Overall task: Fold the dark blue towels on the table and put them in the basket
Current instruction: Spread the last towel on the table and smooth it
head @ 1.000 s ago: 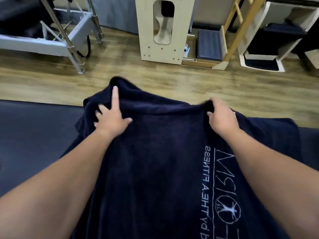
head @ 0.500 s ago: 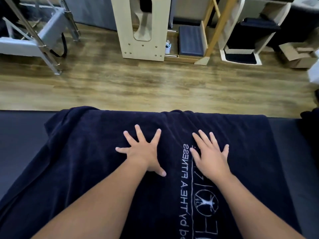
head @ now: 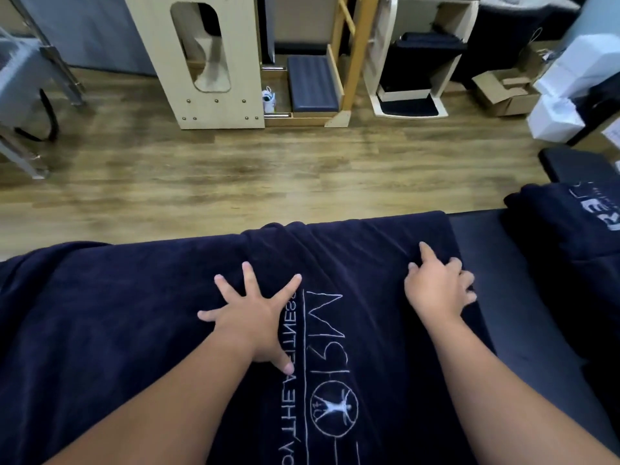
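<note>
A dark blue towel [head: 117, 313] with white printed lettering lies spread across the black table [head: 479, 236]. My left hand [head: 250, 317] presses flat on its middle with fingers splayed wide. My right hand [head: 437, 288] rests on the towel near its right edge, fingers spread and slightly bent toward that edge. A ridge of wrinkles runs from the towel's far edge down between my hands. A second dark blue towel [head: 567, 223] with white lettering lies bunched at the table's right end. No basket is in view.
Wooden floor [head: 235, 169] lies beyond the table's far edge. Pale wooden exercise equipment [head: 214, 62], a navy padded box [head: 312, 83] and a white-framed stand [head: 409, 95] line the back. Cardboard and white boxes [head: 536, 95] sit at far right, a metal frame [head: 20, 105] at far left.
The towel was lowered from my raised hands and spread on the table. Since then my right hand slid right to the towel's right edge, while my left hand stayed pressed on the middle.
</note>
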Motion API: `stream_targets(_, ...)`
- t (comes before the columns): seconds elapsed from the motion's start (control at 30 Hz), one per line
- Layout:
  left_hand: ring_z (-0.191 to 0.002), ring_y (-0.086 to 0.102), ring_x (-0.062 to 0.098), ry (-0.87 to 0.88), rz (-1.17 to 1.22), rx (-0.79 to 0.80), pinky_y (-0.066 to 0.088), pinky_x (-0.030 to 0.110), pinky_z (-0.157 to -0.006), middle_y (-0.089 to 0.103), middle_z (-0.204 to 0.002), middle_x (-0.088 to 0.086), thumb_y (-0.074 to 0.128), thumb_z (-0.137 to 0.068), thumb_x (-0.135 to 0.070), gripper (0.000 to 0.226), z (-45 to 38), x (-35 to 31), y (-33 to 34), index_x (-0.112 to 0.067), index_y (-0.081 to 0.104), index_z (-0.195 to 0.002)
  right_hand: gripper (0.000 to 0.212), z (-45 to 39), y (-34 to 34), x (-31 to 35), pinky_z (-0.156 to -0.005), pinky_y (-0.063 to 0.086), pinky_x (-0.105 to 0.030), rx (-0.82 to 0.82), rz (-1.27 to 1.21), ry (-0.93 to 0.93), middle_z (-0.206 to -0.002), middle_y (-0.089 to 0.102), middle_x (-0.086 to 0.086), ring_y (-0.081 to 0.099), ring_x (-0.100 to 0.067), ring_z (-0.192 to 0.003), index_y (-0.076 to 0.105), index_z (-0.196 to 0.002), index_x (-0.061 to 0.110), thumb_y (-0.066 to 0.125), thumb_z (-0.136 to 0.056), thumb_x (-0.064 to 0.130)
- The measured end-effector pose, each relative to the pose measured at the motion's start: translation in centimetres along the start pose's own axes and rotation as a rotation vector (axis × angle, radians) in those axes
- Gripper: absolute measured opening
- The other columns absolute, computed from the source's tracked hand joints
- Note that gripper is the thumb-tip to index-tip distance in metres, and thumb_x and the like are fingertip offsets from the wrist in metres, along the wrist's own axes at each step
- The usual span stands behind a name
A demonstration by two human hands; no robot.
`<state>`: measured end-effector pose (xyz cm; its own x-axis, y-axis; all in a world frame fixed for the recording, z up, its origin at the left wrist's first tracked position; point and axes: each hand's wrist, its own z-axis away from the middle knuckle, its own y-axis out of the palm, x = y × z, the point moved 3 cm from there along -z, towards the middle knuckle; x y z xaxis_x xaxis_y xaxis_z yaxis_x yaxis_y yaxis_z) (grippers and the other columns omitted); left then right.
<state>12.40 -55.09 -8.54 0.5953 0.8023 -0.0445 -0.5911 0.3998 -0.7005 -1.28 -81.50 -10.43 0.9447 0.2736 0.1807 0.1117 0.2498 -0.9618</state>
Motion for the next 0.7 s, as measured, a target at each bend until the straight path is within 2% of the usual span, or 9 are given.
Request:
stream_targets(0.07,-0.138,-0.027,0.065,0.005,0.005,-0.009,0.027,0.084,-0.099,-0.050,-0.150,0.017,0.089,-0.049,-0.070,0.150,0.0,-0.1,0.2,-0.068,-0.036,-0.131,0.038,-1.5,-0.7,0.4,-0.098,0.032,-0.055,-0.037,-0.023,0.007,-0.134,0.050,-0.015,0.039,-0.038,-0.125,0.054,-0.136,0.036,0.055,-0.098,0.029)
stream_targets(0.13,-0.138,-0.027,0.065,0.012,0.013,-0.028,0.028,0.084,-0.099,-0.050,-0.150,0.017,0.089,-0.048,-0.071,0.150,-0.2,0.0,0.3,-0.069,-0.036,-0.131,0.028,-3.0,-1.2,0.8,-0.089,0.036,-0.047,-0.069,-0.055,-0.002,-0.114,0.061,-0.012,0.050,-0.035,-0.109,0.064,-0.117,0.023,0.058,-0.091,0.013)
stream_targets(0.2,-0.138,-0.027,0.064,0.008,0.017,-0.040,0.029,0.083,-0.099,-0.050,-0.150,0.016,0.089,-0.047,-0.071,0.151,-0.2,0.1,0.3,-0.069,-0.037,-0.130,0.015,-4.1,-1.1,1.3,-0.085,0.045,-0.042,-0.067,-0.048,-0.046,-0.100,0.066,-0.012,0.055,-0.033,-0.091,0.062,-0.091,0.014,0.057,-0.082,0.003)
stream_targets(0.27,-0.139,-0.027,0.064,0.004,0.013,-0.048,0.030,0.082,-0.100,-0.050,-0.150,0.016,0.089,-0.047,-0.071,0.151,-0.2,0.1,0.4,-0.069,-0.038,-0.129,0.011,-5.0,-0.9,2.0,-0.083,0.051,-0.043,-0.066,-0.009,-0.125,-0.097,0.064,-0.015,0.057,-0.036,-0.088,0.053,-0.079,0.011,0.056,-0.079,0.001)
stream_targets(0.37,-0.138,-0.026,0.065,-0.005,0.005,-0.069,0.029,0.083,-0.099,-0.049,-0.150,0.018,0.090,-0.046,-0.070,0.153,-0.5,-0.1,0.4,-0.068,-0.040,-0.128,0.009,-7.8,-1.6,3.4,-0.083,0.049,-0.041,-0.097,0.023,-0.199,-0.103,0.064,-0.019,0.059,-0.041,-0.098,0.058,-0.086,0.010,0.058,-0.081,0.002)
stream_targets(0.5,-0.135,-0.028,0.067,-0.033,0.067,-0.088,0.022,0.087,-0.097,-0.048,-0.151,0.019,0.091,-0.043,-0.068,0.154,-1.6,-0.9,-0.3,-0.070,-0.037,-0.130,0.009,-11.3,-1.8,5.1,-0.086,0.050,-0.044,-0.104,0.042,-0.187,-0.106,0.064,-0.020,0.058,-0.042,-0.102,0.064,-0.088,0.006,0.056,-0.084,0.004)
stream_targets(0.6,-0.136,-0.028,0.067,-0.044,0.070,-0.085,0.022,0.088,-0.097,-0.045,-0.153,0.018,0.091,-0.042,-0.069,0.154,-2.2,-1.1,-0.9,-0.071,-0.035,-0.130,0.029,-9.9,-0.8,4.9,-0.096,0.040,-0.048,-0.151,0.033,-0.215,-0.120,0.055,-0.016,0.049,-0.038,-0.114,0.066,-0.112,0.011,0.052,-0.087,0.007)
stream_targets(0.7,-0.138,-0.027,0.065,-0.070,0.055,-0.070,0.021,0.087,-0.098,-0.046,-0.153,0.017,0.091,-0.043,-0.070,0.153,-2.1,-1.1,-1.0,-0.072,-0.036,-0.128,0.047,-5.3,0.8,2.6,-0.111,0.026,-0.055,-0.133,-0.011,-0.317,-0.149,0.042,-0.012,0.035,-0.034,-0.137,0.053,-0.139,0.025,0.051,-0.092,0.016)
